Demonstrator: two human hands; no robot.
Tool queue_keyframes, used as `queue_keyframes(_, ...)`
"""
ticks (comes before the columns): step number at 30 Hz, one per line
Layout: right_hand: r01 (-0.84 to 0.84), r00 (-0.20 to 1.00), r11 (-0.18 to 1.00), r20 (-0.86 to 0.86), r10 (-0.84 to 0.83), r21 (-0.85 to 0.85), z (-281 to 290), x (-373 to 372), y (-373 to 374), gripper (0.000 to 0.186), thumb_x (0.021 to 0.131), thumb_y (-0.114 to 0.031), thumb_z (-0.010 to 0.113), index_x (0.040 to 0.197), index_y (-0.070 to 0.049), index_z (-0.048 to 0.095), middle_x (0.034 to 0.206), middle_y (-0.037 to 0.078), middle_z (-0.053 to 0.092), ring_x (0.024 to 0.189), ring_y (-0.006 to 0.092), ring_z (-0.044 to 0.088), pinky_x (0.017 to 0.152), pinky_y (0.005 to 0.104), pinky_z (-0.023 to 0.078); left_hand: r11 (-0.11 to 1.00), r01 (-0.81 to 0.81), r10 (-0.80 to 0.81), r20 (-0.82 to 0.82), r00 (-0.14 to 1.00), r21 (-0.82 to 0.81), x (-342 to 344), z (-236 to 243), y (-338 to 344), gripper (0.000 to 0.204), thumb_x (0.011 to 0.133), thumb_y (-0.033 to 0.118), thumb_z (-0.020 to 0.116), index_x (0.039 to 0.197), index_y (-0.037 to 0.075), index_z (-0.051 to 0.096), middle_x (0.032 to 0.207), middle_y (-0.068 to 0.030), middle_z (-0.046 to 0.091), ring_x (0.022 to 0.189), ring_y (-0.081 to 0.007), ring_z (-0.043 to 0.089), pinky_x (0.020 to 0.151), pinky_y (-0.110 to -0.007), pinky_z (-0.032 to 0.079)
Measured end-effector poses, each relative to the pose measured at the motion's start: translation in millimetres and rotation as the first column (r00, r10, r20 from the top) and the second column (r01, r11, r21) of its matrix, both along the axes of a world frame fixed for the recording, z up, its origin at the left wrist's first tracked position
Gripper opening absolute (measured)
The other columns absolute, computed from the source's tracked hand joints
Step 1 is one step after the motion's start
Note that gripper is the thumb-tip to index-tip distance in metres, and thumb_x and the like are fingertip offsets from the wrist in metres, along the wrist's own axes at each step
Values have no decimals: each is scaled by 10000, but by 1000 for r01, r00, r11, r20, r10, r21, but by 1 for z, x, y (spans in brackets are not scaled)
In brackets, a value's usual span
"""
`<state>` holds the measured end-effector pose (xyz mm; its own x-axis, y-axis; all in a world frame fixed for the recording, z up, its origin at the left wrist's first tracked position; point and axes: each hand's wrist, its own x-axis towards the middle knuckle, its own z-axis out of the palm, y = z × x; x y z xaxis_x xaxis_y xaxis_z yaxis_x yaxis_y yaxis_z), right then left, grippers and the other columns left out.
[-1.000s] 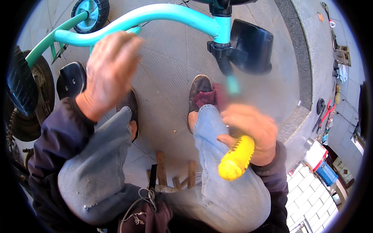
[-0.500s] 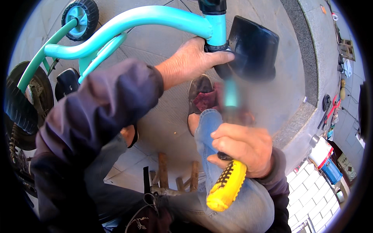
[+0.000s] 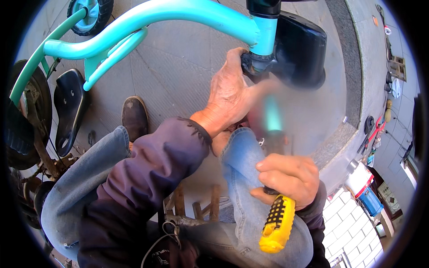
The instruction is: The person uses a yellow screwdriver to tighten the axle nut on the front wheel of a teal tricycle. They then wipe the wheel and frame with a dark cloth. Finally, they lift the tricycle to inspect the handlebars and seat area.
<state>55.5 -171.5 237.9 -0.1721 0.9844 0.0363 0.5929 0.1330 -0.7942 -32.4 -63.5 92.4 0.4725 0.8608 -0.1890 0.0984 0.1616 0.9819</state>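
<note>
A turquoise bike frame (image 3: 178,13) stretches across the top, its short head tube (image 3: 264,38) upright at the right end. Below that tube is a dark ring (image 3: 257,63). My left hand (image 3: 228,91) is up against this ring; its fingers are partly hidden and its thumb is smeared by blur. Closed low at the right, my right hand (image 3: 290,178) grips a tool with a yellow, black-studded handle (image 3: 278,223); its working end is not clear. Between the hands a blurred turquoise tube (image 3: 272,114) points upward.
A black curved plastic part (image 3: 301,51) sits right of the head tube. At left are a small wheel (image 3: 91,15), a black saddle (image 3: 70,111) and a larger dark wheel (image 3: 33,111). Tools, including red-handled pliers (image 3: 380,127), lie along the right ledge. A wooden stool (image 3: 179,201) is below me.
My left hand has shifted slightly down, its thumb coming away from the ring. The frame sits a little further right and higher. My right hand has moved slightly right and down with the yellow-handled tool.
</note>
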Motion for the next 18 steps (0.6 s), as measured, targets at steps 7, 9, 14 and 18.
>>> queue_keyframes(7,-11,1000,999,-1,11,-41,2,2,-1,384,618,-118,823,941,-80,618,969,76,641,585,154,595,471,241,463,995,76,-73,36,997,-70,-10,4,7,718,815,436,658,1259,-61,393,936,-146,627,855,-187,613,782,-329,490)
queue_keyframes(9,-6,1000,999,-5,6,-49,3,3,-2,386,616,-122,826,941,-90,619,975,68,643,577,155,594,467,243,459,999,34,-34,30,999,-15,-8,1,3,712,802,422,677,1253,-58,406,923,-146,630,836,-195,614,781,-329,488)
queue_keyframes(14,3,999,994,-39,-8,-106,6,9,-10,392,605,-125,833,934,-111,620,979,56,649,567,158,598,464,251,457,996,85,-83,52,995,-38,-10,5,7,697,755,381,732,1233,-37,444,898,-137,642,823,-194,628,753,-314,495)
queue_keyframes(18,0,998,990,-56,-8,-141,6,11,-14,388,598,-119,833,924,-116,623,970,56,652,551,155,586,457,253,449,978,205,-207,-115,971,-28,-16,16,19,640,723,346,764,1173,-25,499,853,-125,645,783,-169,627,742,-287,492)
